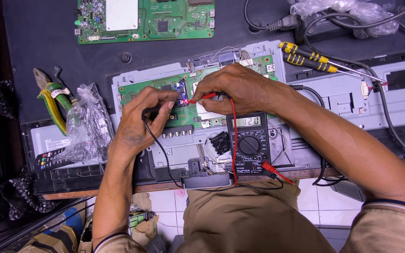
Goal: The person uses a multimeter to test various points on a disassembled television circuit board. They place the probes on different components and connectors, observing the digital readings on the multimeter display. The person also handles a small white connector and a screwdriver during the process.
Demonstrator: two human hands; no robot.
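Note:
My left hand point(144, 119) pinches a black test probe point(152, 111), its tip on the green circuit board point(174, 100) in the grey metal frame point(277, 56). My right hand point(240, 89) holds a red test probe point(201, 98) whose tip touches the same board close beside the black one. Both leads run down to a black digital multimeter point(249, 143) lying on the frame just below my right hand, its display lit.
A second green circuit board point(165, 21) lies at the back. Green-handled pliers point(52, 100) and a clear plastic bag point(87, 126) sit at left, above a remote control point(50, 158). Two yellow-and-black screwdrivers point(305, 58) and black cables point(390, 117) lie at right.

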